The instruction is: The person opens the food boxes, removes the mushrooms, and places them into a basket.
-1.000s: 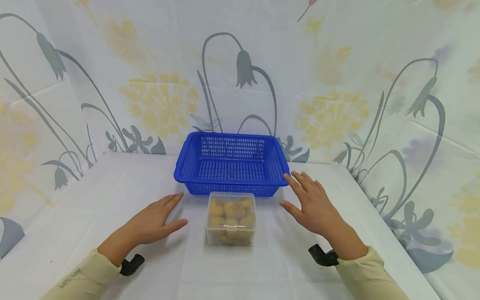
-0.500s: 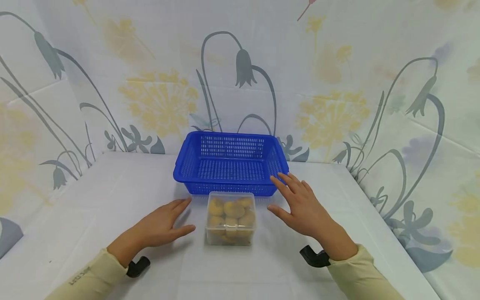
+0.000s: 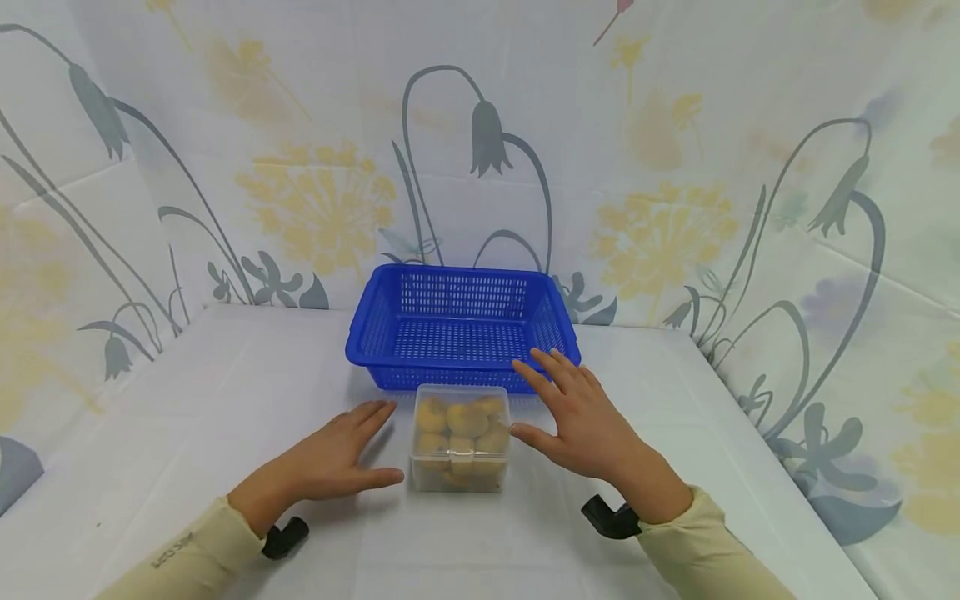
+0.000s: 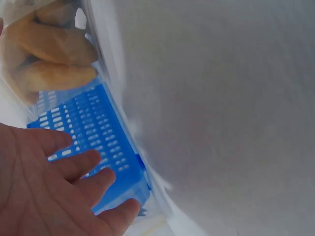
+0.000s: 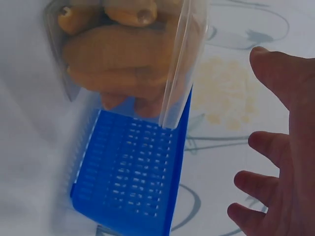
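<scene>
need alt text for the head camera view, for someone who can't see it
A person's left hand and right hand, fingers extended, flank a clear lidded box of yellow-brown items on a white table. Behind the box stands a blue perforated basket, before a flower-printed backdrop.

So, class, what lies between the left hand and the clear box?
In the head view, only a strip of bare white tabletop shows between the left hand and the clear box.

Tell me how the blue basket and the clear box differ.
The blue basket has perforated walls; the clear box has solid ones. The basket is open-topped; the box has a closed lid over yellowish-brown items. The basket is wider and farther back; the box is smaller. Both sit upright on the white table.
</scene>
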### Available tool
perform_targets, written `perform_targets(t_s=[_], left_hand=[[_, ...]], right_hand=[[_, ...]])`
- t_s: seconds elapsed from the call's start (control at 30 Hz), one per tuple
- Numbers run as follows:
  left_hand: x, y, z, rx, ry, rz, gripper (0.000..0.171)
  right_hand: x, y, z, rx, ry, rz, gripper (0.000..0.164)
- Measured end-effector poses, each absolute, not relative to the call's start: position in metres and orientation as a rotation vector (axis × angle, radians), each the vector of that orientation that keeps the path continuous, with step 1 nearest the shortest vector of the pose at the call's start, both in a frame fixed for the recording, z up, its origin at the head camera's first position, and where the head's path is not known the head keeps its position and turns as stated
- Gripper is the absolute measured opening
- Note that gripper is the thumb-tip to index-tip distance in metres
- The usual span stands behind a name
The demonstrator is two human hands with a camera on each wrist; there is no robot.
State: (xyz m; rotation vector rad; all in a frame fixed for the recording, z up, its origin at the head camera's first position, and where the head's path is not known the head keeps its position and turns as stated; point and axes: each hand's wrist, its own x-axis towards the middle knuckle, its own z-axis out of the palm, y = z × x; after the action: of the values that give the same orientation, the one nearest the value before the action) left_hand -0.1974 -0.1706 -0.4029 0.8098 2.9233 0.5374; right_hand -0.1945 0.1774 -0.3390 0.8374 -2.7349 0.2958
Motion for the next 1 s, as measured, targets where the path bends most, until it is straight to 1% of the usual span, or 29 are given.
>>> perform_targets(t_s=[0.27,0.6,1.0], left_hand=[[-0.198,-0.163,-0.401,0.896,2.915,0.546,0.107],[-0.201,-0.155,-0.403,0.928,2.897,0.572,0.110],[-0.210,-0.144,-0.408,0.825,2.739,0.832,0.115]], right_hand=[[-0.193,0.166,-0.342,0.873,-2.749,0.274,0.080],[-0.191,0.154,-0.348,0.936,-2.720,0.255,0.079],[-0.190,0.138,-0.361,1.037,-2.715,0.264,0.079]])
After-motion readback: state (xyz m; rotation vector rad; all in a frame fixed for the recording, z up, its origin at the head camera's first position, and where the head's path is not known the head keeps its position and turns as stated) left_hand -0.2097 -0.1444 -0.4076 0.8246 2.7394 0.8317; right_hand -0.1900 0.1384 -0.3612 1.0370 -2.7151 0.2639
